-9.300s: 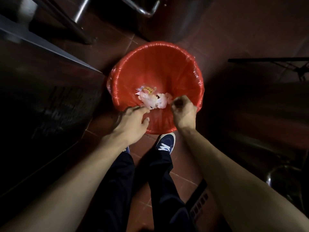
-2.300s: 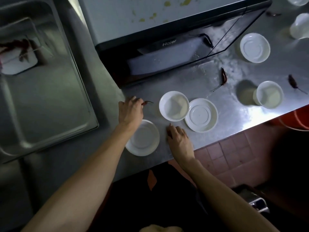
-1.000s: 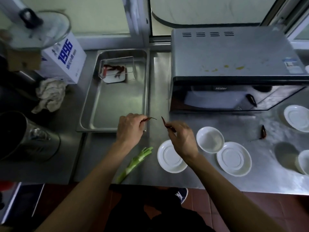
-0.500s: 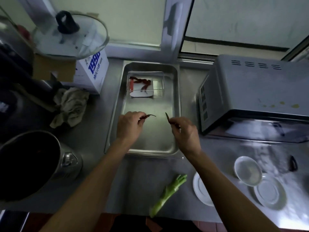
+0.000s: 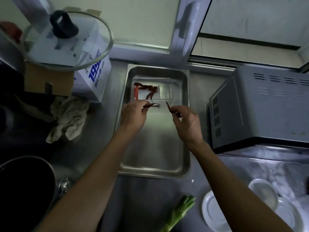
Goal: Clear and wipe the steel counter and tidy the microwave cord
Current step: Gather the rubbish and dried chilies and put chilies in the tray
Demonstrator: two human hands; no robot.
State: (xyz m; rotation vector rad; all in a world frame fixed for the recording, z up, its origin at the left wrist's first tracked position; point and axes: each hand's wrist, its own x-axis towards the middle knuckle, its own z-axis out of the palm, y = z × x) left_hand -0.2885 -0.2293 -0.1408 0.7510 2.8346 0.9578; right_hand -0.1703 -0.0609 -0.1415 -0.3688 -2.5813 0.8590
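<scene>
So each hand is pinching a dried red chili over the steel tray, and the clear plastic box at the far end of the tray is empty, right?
Not quite: the clear plastic box is not empty; the head view shows dried red chilies already in it. The rest holds: the left hand and right hand each pinch a dried red chili over the steel tray.

— The tray (image 5: 184,124) and counter (image 5: 103,144)?
— Brushed steel, dull sheen. The microwave (image 5: 260,104) casing is matt grey metal.
— The lid (image 5: 87,52)?
— Clear glass, glossy, with a black knob.
— And that rag (image 5: 68,118)?
— Crumpled cloth, rough. The box (image 5: 93,81) is printed card; the plates (image 5: 215,213) are smooth glossy white.
</scene>
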